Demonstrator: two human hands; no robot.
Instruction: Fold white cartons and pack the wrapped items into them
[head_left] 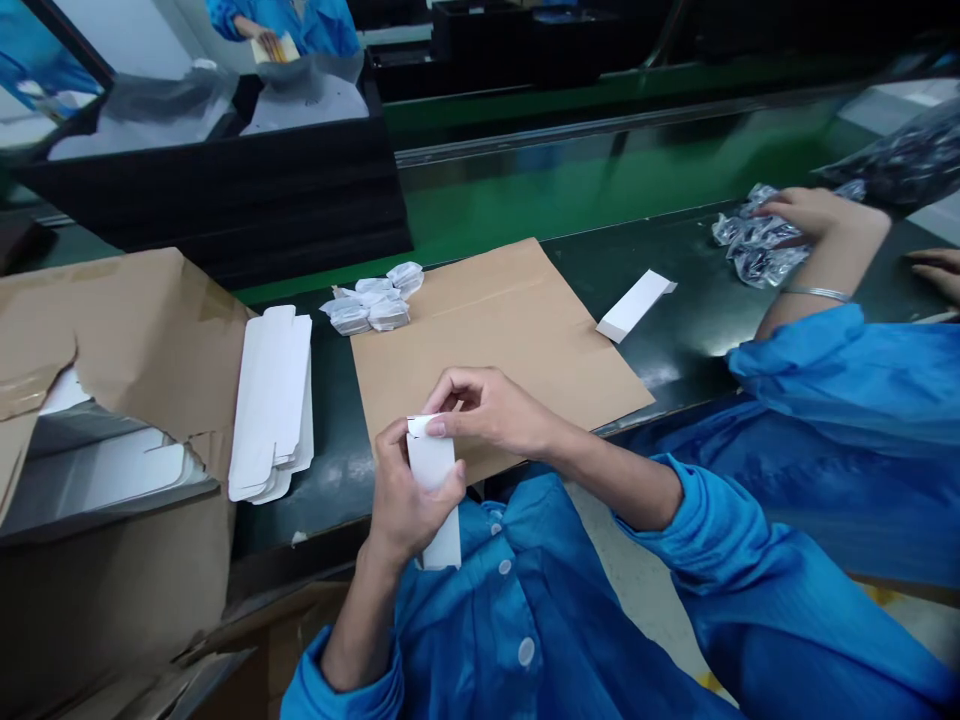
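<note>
A narrow white carton stands upright in my left hand, whose fingers and thumb wrap round its sides. My right hand pinches the flap at the carton's top end. Both hands are in front of my body, over the near edge of a brown cardboard sheet. A stack of flat white cartons lies to the left of my hands. Several small wrapped packets sit at the sheet's far left corner. Another white carton, folded into shape, lies at the sheet's right side.
A large torn cardboard box with white cartons inside stands at the left. Black crates rise behind it. On the right, a co-worker's hand reaches over clear-wrapped items. A green conveyor belt runs along the back.
</note>
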